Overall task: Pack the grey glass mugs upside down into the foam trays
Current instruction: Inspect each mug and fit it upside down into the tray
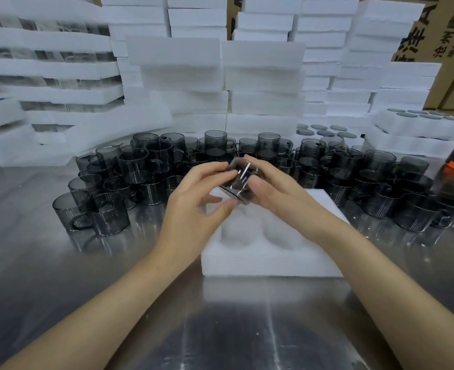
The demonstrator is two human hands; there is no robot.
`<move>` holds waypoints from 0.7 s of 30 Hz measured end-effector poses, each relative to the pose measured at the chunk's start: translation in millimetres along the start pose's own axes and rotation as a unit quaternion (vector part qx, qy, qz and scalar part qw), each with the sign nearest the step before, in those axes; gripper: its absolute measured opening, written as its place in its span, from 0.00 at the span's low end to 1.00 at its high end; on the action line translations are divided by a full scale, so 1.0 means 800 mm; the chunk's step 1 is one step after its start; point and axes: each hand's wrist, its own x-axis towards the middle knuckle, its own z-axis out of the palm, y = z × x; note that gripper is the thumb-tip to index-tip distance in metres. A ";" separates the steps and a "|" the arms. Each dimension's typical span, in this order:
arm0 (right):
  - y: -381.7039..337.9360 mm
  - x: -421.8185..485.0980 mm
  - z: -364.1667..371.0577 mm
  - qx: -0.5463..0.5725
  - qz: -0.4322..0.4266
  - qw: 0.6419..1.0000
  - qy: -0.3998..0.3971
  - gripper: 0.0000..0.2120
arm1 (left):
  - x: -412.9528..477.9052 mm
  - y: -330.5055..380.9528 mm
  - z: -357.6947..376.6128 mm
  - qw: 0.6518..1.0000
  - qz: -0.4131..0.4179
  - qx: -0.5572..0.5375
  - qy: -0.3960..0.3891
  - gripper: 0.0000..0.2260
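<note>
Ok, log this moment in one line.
left hand, right hand holding grey mug; over foam tray; visible pockets empty; loose mugs behind

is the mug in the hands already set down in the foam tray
No, the left hand and right hand hold the mug tilted in the air above the foam tray, whose two near pockets are empty.

Shiny steel tabletop w/ glare streaks; printed cardboard boxes at back rt.

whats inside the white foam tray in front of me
The white foam tray shows two round hollows at its near side, both empty. Its far part is hidden by the left hand, the right hand and the grey glass mug they hold.
</note>
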 end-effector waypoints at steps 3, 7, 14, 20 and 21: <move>0.001 0.001 -0.001 -0.050 -0.018 0.997 0.051 0.17 | -0.001 0.004 0.003 1.000 -0.002 -0.018 -0.009 0.19; 0.006 0.001 0.004 -0.179 -0.029 0.983 0.034 0.13 | -0.002 -0.001 0.005 0.993 -0.105 0.059 -0.017 0.26; 0.004 0.017 0.015 -0.420 -0.036 0.906 0.037 0.09 | -0.002 -0.009 0.017 0.955 -0.284 -0.040 -0.081 0.32; 0.008 0.021 0.026 -0.492 -0.050 0.868 0.047 0.08 | 0.000 -0.010 0.019 0.961 -0.276 -0.015 -0.009 0.29; 0.008 0.020 0.027 -0.489 -0.046 0.869 0.054 0.11 | 0.002 -0.011 0.019 0.962 -0.273 -0.010 -0.004 0.29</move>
